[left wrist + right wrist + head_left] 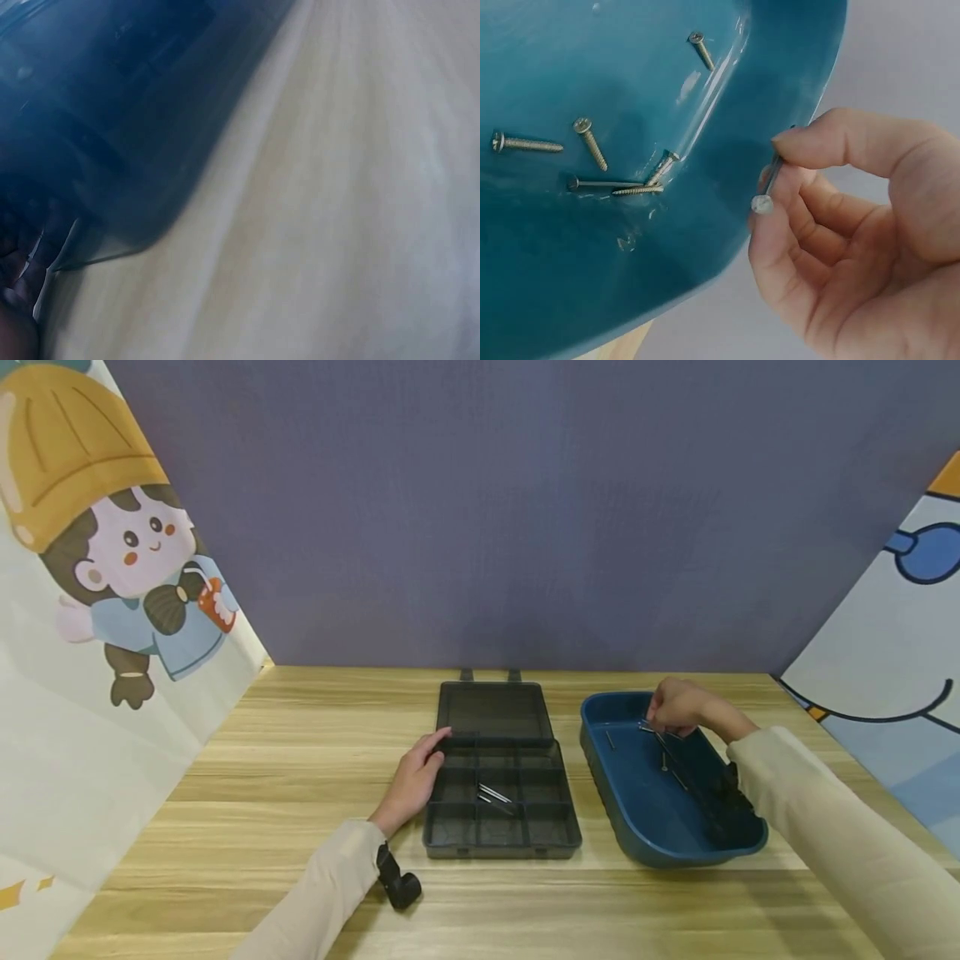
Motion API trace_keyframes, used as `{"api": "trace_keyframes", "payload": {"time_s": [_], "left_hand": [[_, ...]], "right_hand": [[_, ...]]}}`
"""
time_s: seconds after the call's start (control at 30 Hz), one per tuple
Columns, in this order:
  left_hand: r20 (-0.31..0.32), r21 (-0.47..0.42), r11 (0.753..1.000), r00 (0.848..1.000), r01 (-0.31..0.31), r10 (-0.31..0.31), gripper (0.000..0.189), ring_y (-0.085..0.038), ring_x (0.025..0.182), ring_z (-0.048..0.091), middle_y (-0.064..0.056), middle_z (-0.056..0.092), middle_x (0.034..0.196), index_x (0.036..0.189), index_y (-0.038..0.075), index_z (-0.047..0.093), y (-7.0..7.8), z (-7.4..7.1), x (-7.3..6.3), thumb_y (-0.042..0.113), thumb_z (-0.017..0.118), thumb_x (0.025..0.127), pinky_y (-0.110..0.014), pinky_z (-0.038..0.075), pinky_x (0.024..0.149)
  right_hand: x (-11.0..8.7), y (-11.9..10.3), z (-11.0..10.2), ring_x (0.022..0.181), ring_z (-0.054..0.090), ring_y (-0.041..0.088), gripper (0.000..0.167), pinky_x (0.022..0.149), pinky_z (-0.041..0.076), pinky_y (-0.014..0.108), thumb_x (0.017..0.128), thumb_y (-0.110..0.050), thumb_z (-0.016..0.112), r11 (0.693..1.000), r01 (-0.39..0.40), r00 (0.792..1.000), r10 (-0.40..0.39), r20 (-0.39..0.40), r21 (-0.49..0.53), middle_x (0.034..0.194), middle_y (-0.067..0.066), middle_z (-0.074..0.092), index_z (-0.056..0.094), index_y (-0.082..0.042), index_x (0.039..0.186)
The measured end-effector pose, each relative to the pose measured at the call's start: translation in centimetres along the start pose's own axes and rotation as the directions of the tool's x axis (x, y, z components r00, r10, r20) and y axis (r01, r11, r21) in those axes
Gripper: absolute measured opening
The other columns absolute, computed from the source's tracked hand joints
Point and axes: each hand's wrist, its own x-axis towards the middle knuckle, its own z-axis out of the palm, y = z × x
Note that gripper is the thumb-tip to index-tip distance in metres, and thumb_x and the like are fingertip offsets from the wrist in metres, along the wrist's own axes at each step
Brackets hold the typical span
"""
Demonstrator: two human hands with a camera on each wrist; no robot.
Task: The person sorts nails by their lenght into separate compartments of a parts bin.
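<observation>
Over the far end of a blue plastic tub, my right hand pinches a nail between thumb and index finger. Its flat round head shows below the fingertips in the right wrist view. Several screws and another nail lie on the tub floor. My left hand rests at the left edge of a dark translucent compartment box, fingers fairly straight against its side. Several nails lie in the box's middle compartment. The left wrist view shows the box's corner, blurred.
The box's lid lies folded back toward the wall. Behind the wooden table rises a dark blue-grey panel. Printed cartoon panels stand at left and right. The tub stands a hand's width right of the box.
</observation>
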Motion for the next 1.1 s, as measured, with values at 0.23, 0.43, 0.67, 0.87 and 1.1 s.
{"api": "trace_keyframes", "payload": {"time_s": [0.23, 0.43, 0.67, 0.87, 1.1], "left_hand": [[0.004, -0.003, 1.000, 1.000, 0.007, -0.007, 0.040, -0.032, 0.133, 0.042, -0.015, 0.053, 0.137, 0.137, 0.002, 0.049, 0.0, 0.0, -0.1, 0.005, 0.041, 0.097, -0.050, 0.033, 0.109], [-0.001, 0.003, 1.000, 1.000, -0.004, 0.004, 0.041, -0.033, 0.133, 0.043, -0.015, 0.053, 0.136, 0.137, 0.002, 0.049, 0.1, -0.1, -0.1, 0.004, 0.042, 0.097, -0.051, 0.034, 0.108], [-0.002, 0.005, 1.000, 1.000, -0.009, 0.009, 0.041, -0.033, 0.133, 0.042, -0.016, 0.053, 0.136, 0.137, 0.002, 0.049, 0.1, -0.1, -0.1, 0.003, 0.042, 0.097, -0.051, 0.033, 0.108], [0.004, 0.002, 1.000, 1.000, -0.007, 0.007, 0.041, -0.034, 0.133, 0.042, -0.016, 0.052, 0.138, 0.138, 0.002, 0.048, 0.0, -0.1, -0.2, 0.003, 0.042, 0.097, -0.052, 0.034, 0.108], [0.003, -0.007, 1.000, 1.000, 0.003, -0.003, 0.040, -0.033, 0.133, 0.041, -0.016, 0.051, 0.138, 0.138, 0.002, 0.048, 0.2, 0.0, -0.2, 0.005, 0.041, 0.098, -0.052, 0.034, 0.108]], "right_hand": [[-0.1, -1.1, 0.1, 0.052, 0.046, 0.009, 0.005, 0.047, 0.044, 0.024, 0.077, -0.002, 0.056, 1.000, 0.023, 1.000, -0.023, 0.002, -0.008, 0.057, -0.002, 0.048, 0.060, 0.000, 0.078], [-0.4, -2.4, 0.3, 0.050, 0.042, 0.009, 0.007, 0.047, 0.040, 0.023, 0.080, 0.000, 0.054, 0.998, 0.055, 0.998, -0.054, 0.032, -0.037, 0.057, -0.003, 0.045, 0.059, -0.003, 0.076], [-0.8, -3.9, 0.6, 0.047, 0.038, 0.008, 0.010, 0.049, 0.036, 0.024, 0.077, 0.002, 0.052, 0.991, 0.108, 0.993, -0.105, 0.046, -0.079, 0.056, -0.004, 0.044, 0.060, -0.003, 0.078], [-0.9, -5.4, 0.8, 0.048, 0.041, 0.009, 0.014, 0.050, 0.038, 0.025, 0.078, 0.004, 0.053, 0.990, 0.124, 0.991, -0.120, 0.061, -0.060, 0.060, -0.001, 0.048, 0.061, 0.002, 0.089], [-0.9, -6.9, 1.4, 0.048, 0.040, 0.008, 0.015, 0.050, 0.037, 0.024, 0.077, 0.003, 0.055, 0.987, 0.146, 0.988, -0.143, 0.052, -0.072, 0.060, -0.002, 0.048, 0.063, 0.003, 0.090]]}}
